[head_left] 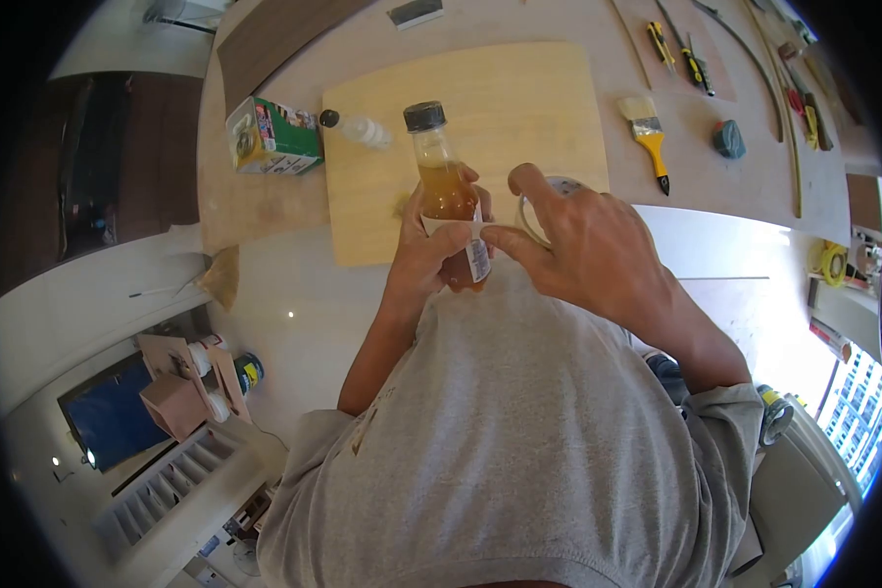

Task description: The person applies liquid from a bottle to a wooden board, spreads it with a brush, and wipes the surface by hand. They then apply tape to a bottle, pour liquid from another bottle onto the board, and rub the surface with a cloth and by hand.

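Observation:
My left hand (423, 243) is wrapped around a clear bottle (445, 191) with a black cap, holding it upright in front of my chest. Amber liquid fills the bottle to below its neck, and a label with small print (478, 257) shows on its lower side. My right hand (603, 245) grips a roll of tape (525, 223), its fingers curled over the ring. Between the bottle and my right thumb runs a short pale strip, close to the label. Part of the roll is hidden behind my fingers.
A pale wooden board (510, 78) lies on the table. At its left are a small clear bottle (365, 130) and a green box (286, 137). To the right lie a paintbrush (647, 137), a teal roll (728, 139), a screwdriver (696, 71) and a utility knife (660, 45).

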A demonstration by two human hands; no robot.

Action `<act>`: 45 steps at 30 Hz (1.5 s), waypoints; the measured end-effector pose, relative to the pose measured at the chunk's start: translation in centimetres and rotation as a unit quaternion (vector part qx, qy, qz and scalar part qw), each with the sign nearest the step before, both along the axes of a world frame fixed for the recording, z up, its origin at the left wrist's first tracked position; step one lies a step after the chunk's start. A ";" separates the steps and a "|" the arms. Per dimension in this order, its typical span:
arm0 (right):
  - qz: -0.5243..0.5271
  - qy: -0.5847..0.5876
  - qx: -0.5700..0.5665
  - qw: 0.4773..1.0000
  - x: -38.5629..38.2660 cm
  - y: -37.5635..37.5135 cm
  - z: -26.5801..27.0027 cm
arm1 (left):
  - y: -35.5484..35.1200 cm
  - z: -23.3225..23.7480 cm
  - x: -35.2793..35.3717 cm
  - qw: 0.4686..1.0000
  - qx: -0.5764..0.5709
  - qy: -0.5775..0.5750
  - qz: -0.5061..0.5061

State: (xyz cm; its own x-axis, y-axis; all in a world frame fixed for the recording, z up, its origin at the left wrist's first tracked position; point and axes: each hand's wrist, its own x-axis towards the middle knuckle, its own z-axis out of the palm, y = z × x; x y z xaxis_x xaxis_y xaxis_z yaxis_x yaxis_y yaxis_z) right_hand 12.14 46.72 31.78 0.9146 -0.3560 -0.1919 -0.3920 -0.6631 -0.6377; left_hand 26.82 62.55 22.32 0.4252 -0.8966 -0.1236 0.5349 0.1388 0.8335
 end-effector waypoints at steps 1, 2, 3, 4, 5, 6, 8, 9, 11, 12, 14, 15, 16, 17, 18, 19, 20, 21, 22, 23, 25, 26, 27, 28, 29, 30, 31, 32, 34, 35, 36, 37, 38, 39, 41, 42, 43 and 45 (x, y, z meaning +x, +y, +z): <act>0.004 -0.005 -0.012 1.000 -0.1 -0.1 0.1 | -0.1 0.0 0.0 1.000 -0.015 0.004 -0.009; 0.009 -0.009 -0.025 1.000 -0.2 -0.2 0.1 | -0.2 0.0 0.0 0.999 -0.029 0.007 -0.017; 0.017 -0.030 -0.034 0.999 -0.3 -0.3 -0.2 | -0.2 0.0 0.0 0.999 -0.031 0.009 -0.019; 0.026 -0.052 -0.044 0.997 -0.4 -0.4 -0.8 | -0.4 0.1 0.0 0.999 -0.034 0.011 -0.021; 0.036 -0.074 -0.055 0.995 -0.5 -0.5 -1.3 | -0.5 0.2 0.0 0.999 -0.038 0.012 -0.023; 0.037 -0.080 -0.059 0.994 -0.5 -0.5 -1.7 | -0.4 0.2 -0.1 0.999 -0.026 0.011 -0.028; 0.039 -0.092 -0.066 0.993 -0.3 -0.7 -2.4 | -0.3 -0.1 -0.1 0.999 -0.004 0.008 -0.037; 0.029 -0.103 -0.042 0.993 0.0 -0.9 -2.9 | -0.3 -0.1 -0.1 0.999 -0.008 0.025 -0.048; 0.008 -0.124 0.007 0.992 0.7 -1.1 -4.4 | -0.3 -0.3 -0.1 0.996 -0.013 0.060 -0.072; -0.003 -0.151 0.016 0.988 0.9 -0.8 -5.2 | -0.4 -0.5 -0.1 0.997 -0.002 0.052 -0.061; -0.022 -0.211 0.027 0.977 1.7 -0.6 -6.5 | -1.1 -0.7 0.6 0.999 0.013 0.032 -0.037; -0.024 -0.200 0.047 0.978 2.0 -0.8 -6.8 | -1.3 -1.1 1.1 0.999 -0.001 0.010 -0.047; -0.026 -0.188 0.068 0.979 2.1 -1.0 -7.1 | -1.2 -1.8 1.6 0.998 -0.012 -0.011 -0.057; -0.029 -0.174 0.091 0.980 2.2 -1.1 -7.2 | -1.1 -2.2 1.9 0.997 -0.023 -0.031 -0.067; -0.039 -0.170 0.105 0.979 2.3 -1.1 -7.1 | -1.0 -2.2 2.1 0.998 0.004 -0.036 -0.061; -0.050 -0.165 0.119 0.978 2.4 -1.2 -7.0 | -0.9 -2.2 2.2 0.997 0.030 -0.039 -0.056; -0.062 -0.160 0.131 0.976 2.4 -1.3 -6.9 | -0.9 -2.2 2.3 0.996 0.055 -0.042 -0.052; -0.060 -0.148 0.137 0.978 2.6 -1.3 -7.1 | -0.8 -2.2 2.3 0.996 0.070 -0.038 -0.050; -0.058 -0.133 0.144 0.979 2.7 -1.0 -7.4 | -0.6 -2.3 2.2 0.995 0.086 -0.033 -0.048; -0.057 -0.118 0.149 0.980 2.9 -0.7 -7.7 | -0.3 -2.4 1.9 0.993 0.100 -0.026 -0.048; 0.007 -0.109 0.113 0.988 3.1 -0.4 -8.5 | -0.1 -2.9 1.0 0.989 0.130 -0.071 -0.028; 0.034 -0.102 0.093 0.990 3.2 -0.4 -8.6 | 0.0 -3.6 0.9 0.989 0.135 -0.066 -0.018; 0.007 -0.017 0.150 0.989 3.4 -0.5 -8.1 | 0.0 -4.3 0.7 0.988 0.140 -0.060 -0.007; 0.023 -0.017 0.136 0.990 3.3 -0.7 -8.3 | -0.1 -4.5 0.8 0.991 0.128 -0.040 -0.020; 0.042 -0.016 0.126 0.991 3.4 -0.7 -8.6 | 0.2 -4.7 0.9 0.992 0.121 -0.021 -0.029; 0.065 -0.016 0.119 0.991 3.7 -0.7 -9.1 | 0.6 -4.7 1.1 0.993 0.116 -0.002 -0.035; 0.080 -0.007 0.145 0.986 4.1 -0.8 -9.4 | 1.2 -4.6 1.2 0.992 0.116 0.006 -0.038; 0.096 0.001 0.168 0.981 4.6 -1.3 -9.3 | 1.3 -4.3 1.4 0.993 0.113 0.012 -0.041; 0.103 0.038 0.204 0.973 5.2 -2.1 -8.3 | 1.4 -4.6 2.1 0.993 0.099 0.016 -0.059; 0.098 0.067 0.221 0.968 5.6 -2.1 -7.7 | 1.6 -5.0 2.6 0.993 0.093 0.014 -0.072; 0.093 0.095 0.238 0.962 6.1 -2.2 -7.3 | 1.6 -5.2 3.0 0.993 0.086 0.010 -0.083; 0.093 0.053 0.223 0.969 6.3 -1.8 -7.4 | 1.7 -5.0 3.2 0.993 0.088 0.026 -0.077; 0.092 0.012 0.208 0.974 6.3 -1.2 -7.9 | 2.1 -5.1 3.4 0.993 0.093 0.033 -0.066; 0.090 -0.029 0.192 0.977 6.3 -0.5 -8.3 | 2.3 -5.3 3.6 0.993 0.098 0.040 -0.056; 0.115 -0.047 0.029 0.992 6.4 1.7 -9.1 | 2.5 -5.5 3.8 0.993 0.102 0.052 -0.023; 0.127 -0.055 -0.052 0.989 6.3 2.8 -9.4 | 2.4 -5.5 3.9 0.993 0.101 0.056 0.001; 0.135 -0.187 -0.085 0.969 6.2 3.6 -9.6 | 2.4 -5.6 3.9 0.993 0.101 0.059 0.024; 0.148 -0.226 -0.122 0.955 6.0 5.4 -8.7 | 2.8 -6.0 3.6 0.988 0.121 0.091 0.038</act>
State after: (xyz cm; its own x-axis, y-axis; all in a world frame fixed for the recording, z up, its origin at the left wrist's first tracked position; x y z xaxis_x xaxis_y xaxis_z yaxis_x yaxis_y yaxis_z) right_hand 18.10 52.10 23.11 0.9521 -0.0525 0.3011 0.1142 -0.8527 -0.5097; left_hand 30.41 65.33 16.36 0.4409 -0.7978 -0.4112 0.6747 -0.0075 0.7380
